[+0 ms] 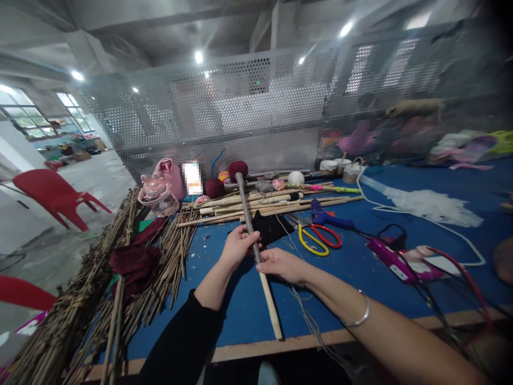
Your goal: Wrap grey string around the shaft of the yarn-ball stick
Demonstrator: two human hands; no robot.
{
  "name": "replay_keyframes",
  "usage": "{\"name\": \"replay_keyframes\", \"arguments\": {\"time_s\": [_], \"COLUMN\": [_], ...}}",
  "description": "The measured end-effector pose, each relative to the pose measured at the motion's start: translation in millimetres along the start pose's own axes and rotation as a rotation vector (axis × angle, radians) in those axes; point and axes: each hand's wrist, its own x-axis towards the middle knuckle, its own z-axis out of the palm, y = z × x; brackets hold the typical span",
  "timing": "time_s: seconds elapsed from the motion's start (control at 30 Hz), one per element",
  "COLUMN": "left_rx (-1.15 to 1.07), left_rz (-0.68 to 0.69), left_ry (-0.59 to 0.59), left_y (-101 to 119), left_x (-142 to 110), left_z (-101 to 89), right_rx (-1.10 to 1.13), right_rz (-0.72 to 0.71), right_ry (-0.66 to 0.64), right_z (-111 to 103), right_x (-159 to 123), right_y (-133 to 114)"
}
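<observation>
A pale wooden stick [269,305] slants away from me over the blue table, its upper length covered in grey wrapping. My left hand [237,248] grips the wrapped part, thumb on top. Just below, my right hand [286,264] pinches the stick where grey meets bare wood. A maroon ball [238,170] appears at the far end; whether it is joined to the stick, I cannot tell. Thin grey yarn [306,313] trails by my right forearm. Black cloth [271,227] lies behind my hands, beside scissors [316,238] with yellow and red handles.
Bundled twigs [80,289] and dark red cloth [136,262] fill the left side. Bare sticks [224,213] and yarn balls lie at the back, before a perforated metal screen [240,107]. To the right are a blue glue gun [331,216], a purple power strip [395,262] and cords.
</observation>
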Motion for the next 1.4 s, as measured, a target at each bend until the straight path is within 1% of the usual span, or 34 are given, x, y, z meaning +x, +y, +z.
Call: {"name": "replay_keyframes", "arguments": {"time_s": [0.07, 0.1, 0.13, 0.23, 0.4, 0.5, 0.57, 0.63, 0.7, 0.77, 0.87, 1.0, 1.1, 1.2, 1.33, 1.37, 1.4], "left_rx": [0.04, 0.037, 0.03, -0.015, -0.137, -0.214, -0.235, -0.156, -0.036, 0.041, 0.058, 0.032, 0.013, 0.053, 0.059, 0.057, 0.054], "left_rz": [0.037, 0.037, 0.029, 0.016, -0.025, -0.035, -0.035, -0.022, 0.012, 0.051, 0.056, 0.036, 0.012, 0.029, 0.051, 0.044, 0.034], "left_ry": [0.036, 0.034, 0.023, -0.008, -0.088, -0.135, -0.151, -0.128, -0.077, -0.043, -0.06, -0.093, -0.075, -0.02, 0.022, 0.021, 0.016], "left_y": [0.4, 0.7, 0.9, 1.4, 1.4, 0.5, -1.0, -3.1, -4.9, -5.7, -4.3, -0.1, 0.8, 0.0, 0.9, 1.5, 2.0], "left_x": [0.5, 0.7, 1.0, 1.5, 0.9, -0.3, -0.8, -0.7, 0.0, 0.8, 1.2, -0.6, -2.2, -2.5, -1.4, -1.1, -0.9], "left_z": [-1.9, -2.4, -2.6, -2.3, -2.6, -1.1, 0.7, 2.2, 2.8, 2.5, 1.4, 0.6, 1.0, 1.9, 2.5, 2.4, 2.2], "right_rx": [-0.007, 0.004, 0.019, 0.06, 0.068, 0.16, 0.217, 0.207, 0.165, 0.14, 0.125, 0.156, 0.181, 0.138, 0.116, 0.113, 0.113], "right_rz": [0.007, 0.023, 0.048, 0.111, 0.077, 0.165, 0.195, 0.168, 0.128, 0.112, 0.115, 0.107, 0.092, 0.063, 0.015, 0.015, 0.025], "right_ry": [0.111, 0.144, 0.147, 0.053, -0.003, -0.117, -0.135, -0.092, -0.023, 0.028, 0.029, -0.064, -0.115, -0.064, 0.083, 0.088, 0.065], "right_z": [0.9, 0.8, 0.4, -1.9, -5.3, -6.6, -6.2, -4.5, -2.0, 0.1, 1.0, -1.5, -1.8, 1.8, 7.0, 7.2, 6.8], "right_x": [1.4, 1.4, 1.1, -0.9, -3.5, -5.6, -6.1, -5.1, -2.9, -0.9, -0.7, -4.7, -5.7, -2.5, 2.1, 2.1, 1.5], "right_y": [0.9, 0.2, -1.2, -7.0, -12.3, -12.8, -11.7, -9.3, -6.5, -4.5, -4.8, -9.2, -10.4, -7.3, -2.6, -2.5, -2.7]}}
